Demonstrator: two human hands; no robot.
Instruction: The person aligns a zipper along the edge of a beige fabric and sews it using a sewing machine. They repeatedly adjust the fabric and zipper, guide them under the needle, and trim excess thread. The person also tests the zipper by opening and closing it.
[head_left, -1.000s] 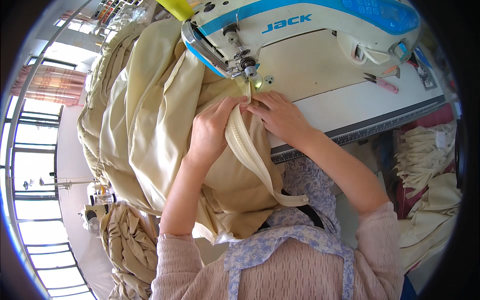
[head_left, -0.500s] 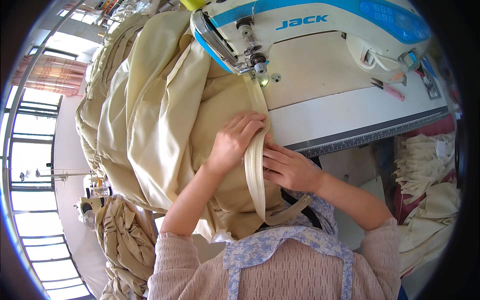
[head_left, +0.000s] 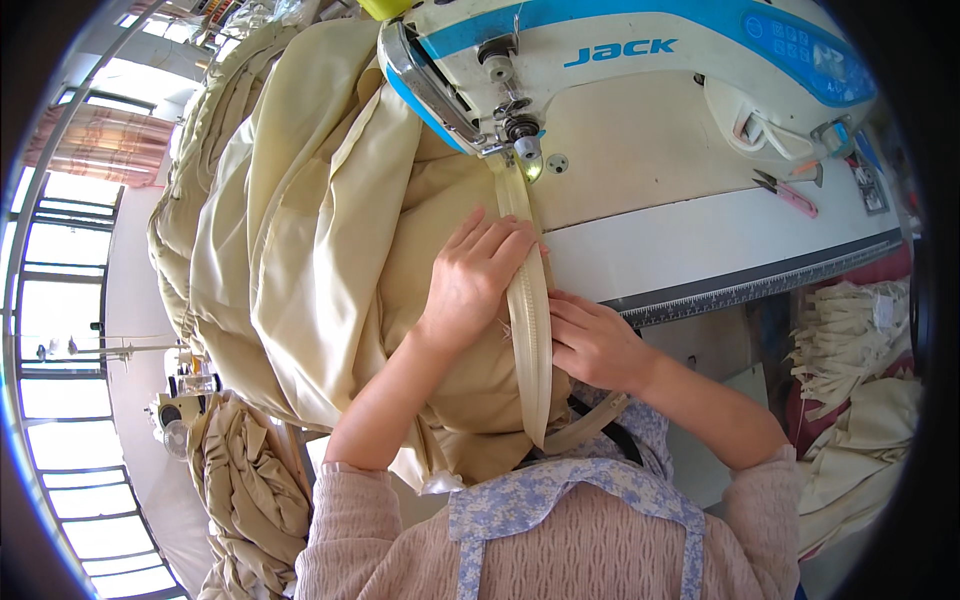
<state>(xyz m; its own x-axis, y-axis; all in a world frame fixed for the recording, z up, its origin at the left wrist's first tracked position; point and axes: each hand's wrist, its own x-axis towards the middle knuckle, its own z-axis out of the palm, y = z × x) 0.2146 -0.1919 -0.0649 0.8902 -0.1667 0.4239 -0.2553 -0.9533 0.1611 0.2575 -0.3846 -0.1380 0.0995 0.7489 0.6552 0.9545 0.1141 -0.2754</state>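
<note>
A long cream zipper (head_left: 532, 350) runs from under the sewing machine's presser foot (head_left: 507, 158) down toward my lap, lying along the edge of a large piece of beige fabric (head_left: 410, 240). My left hand (head_left: 474, 275) rests on the fabric, its fingers bent over the zipper a little below the needle area; its thumb is mostly hidden. To the right of the zipper, my right hand (head_left: 602, 345) has its fingers curled at the fabric edge, with the fingertips partly hidden behind the zipper. The zipper's lower end curls over my apron (head_left: 585, 485).
The white and blue sewing machine (head_left: 640, 45) stands over the table (head_left: 680, 225), which has a ruler strip (head_left: 760, 285) along its near edge. Pink-handled thread snips (head_left: 790, 195) lie at right. Cream pieces (head_left: 850, 335) are heaped far right, and more beige fabric (head_left: 245, 480) lies at left.
My left hand's fingers have flattened and spread over the zipper, which hangs straighter. My right hand has drawn slightly down and away to the right. The view has shifted a little.
</note>
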